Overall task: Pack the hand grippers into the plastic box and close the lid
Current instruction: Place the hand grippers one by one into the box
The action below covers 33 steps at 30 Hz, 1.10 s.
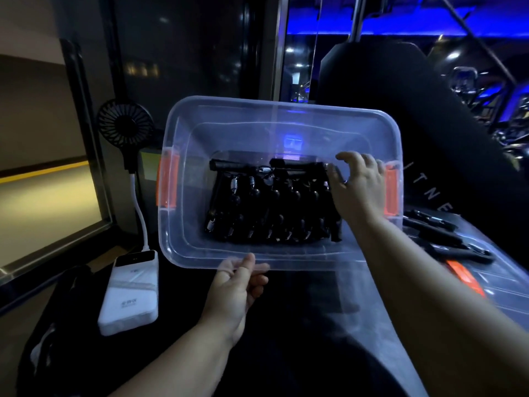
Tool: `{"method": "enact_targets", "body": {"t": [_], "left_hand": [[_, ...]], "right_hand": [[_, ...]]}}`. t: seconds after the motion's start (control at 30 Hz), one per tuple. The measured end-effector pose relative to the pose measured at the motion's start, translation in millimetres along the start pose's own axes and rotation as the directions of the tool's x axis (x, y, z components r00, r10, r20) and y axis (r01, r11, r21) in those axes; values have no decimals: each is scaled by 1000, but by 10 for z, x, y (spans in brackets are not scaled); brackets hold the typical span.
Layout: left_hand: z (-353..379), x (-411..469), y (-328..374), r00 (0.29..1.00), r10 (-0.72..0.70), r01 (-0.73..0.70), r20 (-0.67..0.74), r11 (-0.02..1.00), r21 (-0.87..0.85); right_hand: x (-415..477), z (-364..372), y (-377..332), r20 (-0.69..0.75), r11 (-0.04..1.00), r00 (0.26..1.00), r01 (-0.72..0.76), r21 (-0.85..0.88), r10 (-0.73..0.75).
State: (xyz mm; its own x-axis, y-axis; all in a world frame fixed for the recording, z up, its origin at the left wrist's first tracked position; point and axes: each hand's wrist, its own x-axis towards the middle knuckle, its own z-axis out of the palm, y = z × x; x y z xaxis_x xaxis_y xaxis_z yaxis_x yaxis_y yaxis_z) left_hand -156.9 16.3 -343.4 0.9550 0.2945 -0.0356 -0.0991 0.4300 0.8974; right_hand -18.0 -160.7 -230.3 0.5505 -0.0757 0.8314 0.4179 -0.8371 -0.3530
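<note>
Head view showed the plastic box (257, 130) tilted at centre, its near rim pinched by the left hand (234, 290) at 6 o'clock. Black hand grippers (269, 207) lay stacked inside. At 3 o'clock the right hand (357, 184), fingers half-curled, touched the stack's top; whether it gripped could not be told.
</note>
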Motion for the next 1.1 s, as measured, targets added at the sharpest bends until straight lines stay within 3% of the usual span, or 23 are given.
{"method": "enact_targets", "body": {"t": [0.13, 0.23, 0.33, 0.43, 0.5, 0.67, 0.9, 1.1], "left_hand": [[20, -4, 42, 1000, 21, -21, 8, 1000, 9], [5, -32, 43, 1000, 28, -28, -1, 999, 20], [18, -81, 25, 1000, 30, -30, -2, 999, 21], [44, -112, 33, 999, 31, -31, -8, 999, 23], [60, -126, 34, 999, 36, -36, -7, 999, 24], [100, -151, 25, 999, 40, -40, -15, 999, 37], [95, -151, 6, 999, 39, -38, -25, 998, 48], [92, -137, 1, 999, 37, -36, -26, 998, 49]], "right_hand": [[-248, -304, 188, -252, 984, 966, -3, 179, 48], [-427, -496, 466, -279, 962, 939, -135, 238, 201], [-637, -641, 875, -61, 907, 906, -414, 79, 419], [-864, -723, 1207, 268, 780, 734, -561, -278, 624], [-989, -763, 1280, 383, 758, 656, -525, -387, 651], [-1112, -805, 1224, 451, 810, 692, -357, -466, 564], [-1153, -824, 1180, 417, 744, 666, -325, -583, 618], [-1159, -837, 1152, 445, 750, 621, -407, -521, 646]]}}
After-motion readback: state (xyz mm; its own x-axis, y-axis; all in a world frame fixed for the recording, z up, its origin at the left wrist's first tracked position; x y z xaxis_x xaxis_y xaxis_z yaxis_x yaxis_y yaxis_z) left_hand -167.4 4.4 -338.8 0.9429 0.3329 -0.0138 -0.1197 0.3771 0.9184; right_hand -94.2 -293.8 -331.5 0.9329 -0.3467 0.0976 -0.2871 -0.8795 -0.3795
